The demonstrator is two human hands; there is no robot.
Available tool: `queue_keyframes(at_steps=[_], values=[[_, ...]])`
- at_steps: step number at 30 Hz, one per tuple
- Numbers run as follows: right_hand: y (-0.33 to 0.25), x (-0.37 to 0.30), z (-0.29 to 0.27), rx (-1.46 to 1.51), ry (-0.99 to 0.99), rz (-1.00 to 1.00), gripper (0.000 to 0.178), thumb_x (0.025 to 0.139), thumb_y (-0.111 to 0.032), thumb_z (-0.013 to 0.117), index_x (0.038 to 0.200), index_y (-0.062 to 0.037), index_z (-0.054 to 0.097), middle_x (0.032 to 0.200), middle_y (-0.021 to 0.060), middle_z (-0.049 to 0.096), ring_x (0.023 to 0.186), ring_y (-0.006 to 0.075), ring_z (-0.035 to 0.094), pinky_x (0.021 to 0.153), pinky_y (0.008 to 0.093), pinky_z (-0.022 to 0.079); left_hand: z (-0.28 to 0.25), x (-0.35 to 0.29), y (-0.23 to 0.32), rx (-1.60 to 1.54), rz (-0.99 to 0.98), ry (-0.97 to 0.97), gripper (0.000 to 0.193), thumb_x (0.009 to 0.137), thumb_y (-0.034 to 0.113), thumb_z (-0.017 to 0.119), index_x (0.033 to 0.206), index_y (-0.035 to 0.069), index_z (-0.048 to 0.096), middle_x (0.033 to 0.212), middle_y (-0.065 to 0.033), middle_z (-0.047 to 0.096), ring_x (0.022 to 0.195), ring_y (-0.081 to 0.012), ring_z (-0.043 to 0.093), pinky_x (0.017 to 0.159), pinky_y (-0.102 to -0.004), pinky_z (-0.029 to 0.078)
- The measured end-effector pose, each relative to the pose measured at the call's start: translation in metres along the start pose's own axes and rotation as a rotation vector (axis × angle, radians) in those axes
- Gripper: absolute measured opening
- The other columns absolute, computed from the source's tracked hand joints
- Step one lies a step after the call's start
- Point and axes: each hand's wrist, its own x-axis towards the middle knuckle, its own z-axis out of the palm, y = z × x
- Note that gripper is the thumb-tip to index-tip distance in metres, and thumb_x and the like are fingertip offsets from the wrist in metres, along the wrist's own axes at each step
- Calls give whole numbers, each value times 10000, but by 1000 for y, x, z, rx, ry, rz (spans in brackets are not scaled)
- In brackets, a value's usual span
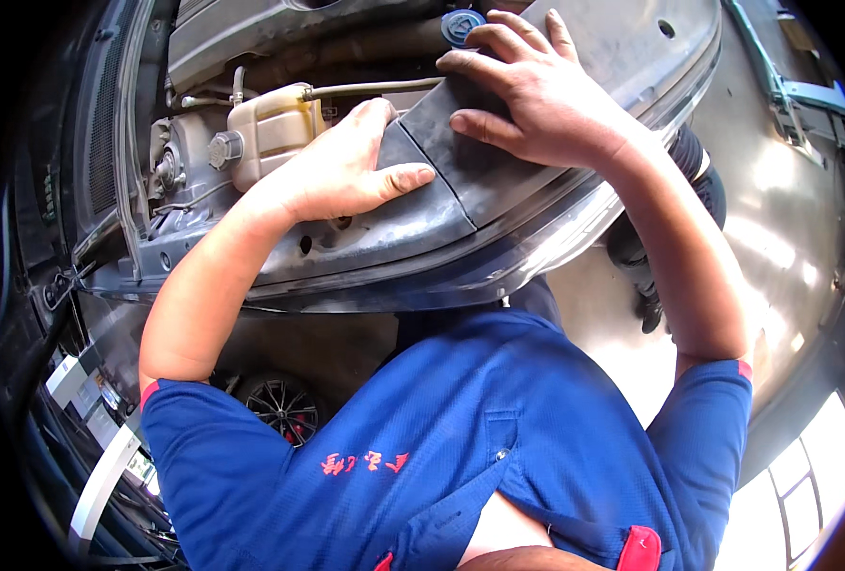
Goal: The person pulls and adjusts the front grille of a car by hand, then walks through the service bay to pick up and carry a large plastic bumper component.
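Both of my hands rest on the dark plastic trim panels along the edge of an open car engine bay. My left hand [356,171] lies on the left panel [384,224], thumb stretched toward the seam and its other fingers reaching over the inner edge, partly hidden. On the larger right panel [622,57], my right hand [546,100] is spread, fingertips near a blue round cap [460,27]. Neither hand grips anything that I can see. Just beyond my left hand sits a yellowed coolant tank [270,128] with a grey cap [223,149] and a thin hose [375,88].
The car's bumper edge [422,300] curves in front of my body. Another person's dark-clad leg and shoe [646,285] stand beyond the bumper at right. A loose-looking wheel [284,407] shows low on the left. Blue lift equipment [813,95] stands at far right.
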Motion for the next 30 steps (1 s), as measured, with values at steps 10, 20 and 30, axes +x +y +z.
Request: queue_keyframes(at_steps=[10, 20, 30], values=[[-14, 6, 7, 136, -98, 45, 502, 949, -420, 632, 1351, -121, 596, 1314, 138, 584, 1391, 338, 463, 1240, 637, 142, -10, 11, 2, -374, -164, -99, 814, 891, 552, 725, 1377, -71, 528, 1296, -209, 637, 1225, -259, 587, 1068, -363, 446], [-23, 16, -2, 261, -220, 166, 930, 713, -632, 802, 1377, -30, 554, 1361, 185, 538, 1444, 375, 384, 1240, 642, 123, -17, 12, -20, -641, -133, -251, 443, 1092, 323, 524, 1428, 36, 501, 1307, -53, 590, 1212, -146, 524, 1063, -323, 428], [-22, 21, -5, 392, -281, 237, 874, 663, -490, 873, 1325, -11, 564, 1344, 180, 528, 1440, 378, 377, 1244, 634, 109, -9, 17, -27, -385, 171, -96, 560, 1053, 525, 505, 1220, -8, 546, 1100, -148, 545, 1047, -305, 545, 979, -396, 442]])
